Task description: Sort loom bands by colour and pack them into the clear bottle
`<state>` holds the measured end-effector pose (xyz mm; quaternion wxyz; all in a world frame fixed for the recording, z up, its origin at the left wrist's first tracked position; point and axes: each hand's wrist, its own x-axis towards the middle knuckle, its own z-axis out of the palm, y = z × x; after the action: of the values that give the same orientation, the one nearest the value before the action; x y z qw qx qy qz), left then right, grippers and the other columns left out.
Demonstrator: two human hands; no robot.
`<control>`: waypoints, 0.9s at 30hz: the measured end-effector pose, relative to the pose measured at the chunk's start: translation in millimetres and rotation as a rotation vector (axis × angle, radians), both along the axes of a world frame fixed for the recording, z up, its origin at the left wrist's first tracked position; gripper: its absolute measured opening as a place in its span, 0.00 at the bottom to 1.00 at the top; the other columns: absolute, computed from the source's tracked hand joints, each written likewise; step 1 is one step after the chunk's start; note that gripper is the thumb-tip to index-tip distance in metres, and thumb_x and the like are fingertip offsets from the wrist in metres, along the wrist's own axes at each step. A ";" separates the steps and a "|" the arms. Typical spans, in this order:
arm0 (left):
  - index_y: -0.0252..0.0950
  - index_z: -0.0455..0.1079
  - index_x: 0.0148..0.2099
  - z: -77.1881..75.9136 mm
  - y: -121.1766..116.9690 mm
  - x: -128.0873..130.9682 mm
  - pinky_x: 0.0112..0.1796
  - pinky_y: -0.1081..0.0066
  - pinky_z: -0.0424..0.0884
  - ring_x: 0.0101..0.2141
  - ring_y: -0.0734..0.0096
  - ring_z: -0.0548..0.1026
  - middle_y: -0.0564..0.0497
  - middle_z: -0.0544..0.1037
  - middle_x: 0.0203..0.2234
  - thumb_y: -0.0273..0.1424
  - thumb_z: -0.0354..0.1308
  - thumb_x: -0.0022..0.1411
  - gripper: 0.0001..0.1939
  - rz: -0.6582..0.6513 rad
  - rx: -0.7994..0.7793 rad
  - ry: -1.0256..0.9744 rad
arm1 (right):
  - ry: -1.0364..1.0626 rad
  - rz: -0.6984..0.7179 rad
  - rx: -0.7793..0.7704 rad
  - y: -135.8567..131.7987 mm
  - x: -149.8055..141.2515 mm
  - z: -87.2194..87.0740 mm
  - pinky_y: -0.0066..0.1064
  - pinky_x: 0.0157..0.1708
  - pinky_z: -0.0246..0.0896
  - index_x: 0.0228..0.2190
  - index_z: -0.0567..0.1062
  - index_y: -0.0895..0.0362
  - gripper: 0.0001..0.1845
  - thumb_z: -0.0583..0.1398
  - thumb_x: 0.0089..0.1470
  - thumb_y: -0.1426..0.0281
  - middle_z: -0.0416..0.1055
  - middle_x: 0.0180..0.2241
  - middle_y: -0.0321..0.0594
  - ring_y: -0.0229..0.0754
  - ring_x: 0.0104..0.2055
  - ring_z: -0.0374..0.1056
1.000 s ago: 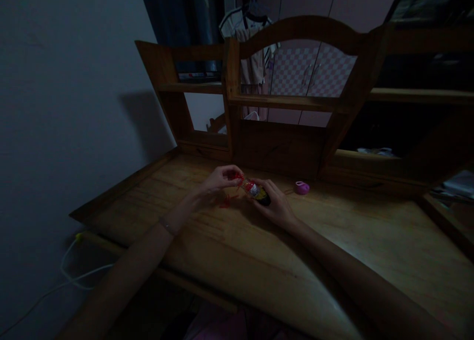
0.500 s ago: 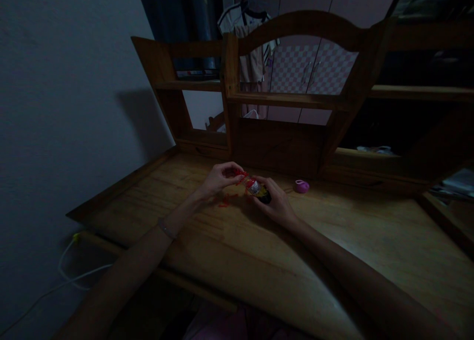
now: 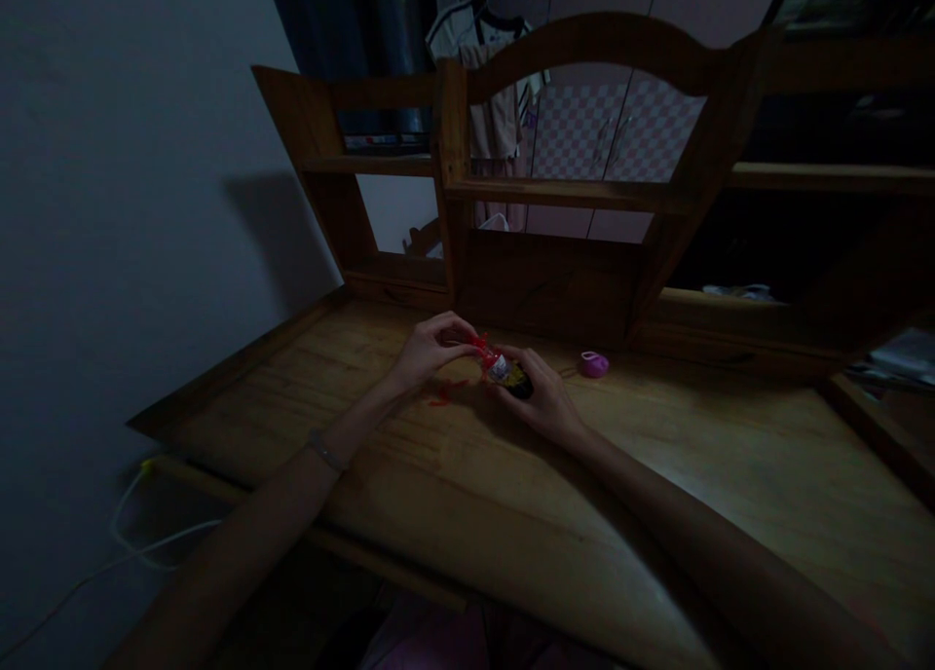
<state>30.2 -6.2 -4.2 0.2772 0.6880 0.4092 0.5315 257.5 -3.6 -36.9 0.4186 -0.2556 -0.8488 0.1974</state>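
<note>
Bottle-like thing [image 3: 505, 370] gripped in right hand [image 3: 549, 399], left hand [image 3: 432, 349] pinching its red end [image 3: 483, 347]. Looks like fiddly picking; next tug needs steadiness.

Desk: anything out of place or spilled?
Yes: loose red strips lie scattered like scraps on the desk near the left hand, apart from the red-and-dark item in the right hand. No spill visible.

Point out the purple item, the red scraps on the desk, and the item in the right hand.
Purple item [image 3: 595, 366], head view: its rounded body.
Red scraps [image 3: 443, 394], head view: mid-cluster.
Held item [image 3: 501, 368], head view: its pale patch.
</note>
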 end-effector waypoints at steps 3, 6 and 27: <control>0.35 0.76 0.35 4.6 -3.4 1.5 0.40 0.69 0.75 0.35 0.70 0.76 0.51 0.74 0.33 0.33 0.68 0.53 0.09 0.027 0.036 0.047 | 0.006 -0.002 0.001 0.5 0.4 0.2 0.39 0.49 0.64 0.56 0.65 0.49 0.27 0.61 0.55 0.69 0.69 0.50 0.42 0.47 0.50 0.67; 0.35 0.77 0.36 9.7 -6.8 2.4 0.40 0.69 0.74 0.35 0.70 0.76 0.50 0.75 0.33 0.32 0.66 0.55 0.07 0.022 0.034 0.084 | 0.008 0.000 -0.004 0.2 0.7 1.1 0.40 0.49 0.64 0.55 0.65 0.49 0.26 0.61 0.56 0.68 0.69 0.50 0.42 0.47 0.50 0.67; 0.34 0.76 0.34 6.9 -8.9 0.7 0.42 0.66 0.75 0.36 0.66 0.77 0.48 0.79 0.32 0.32 0.66 0.55 0.06 0.059 0.008 0.085 | 0.011 0.036 -0.003 -1.8 1.5 3.3 0.40 0.50 0.64 0.57 0.64 0.49 0.26 0.60 0.56 0.68 0.69 0.51 0.42 0.47 0.51 0.67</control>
<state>30.9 -15.0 2.7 0.2408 0.6988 0.4387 0.5112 259.0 -5.4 -33.6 0.4191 -0.2401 -0.8507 0.2075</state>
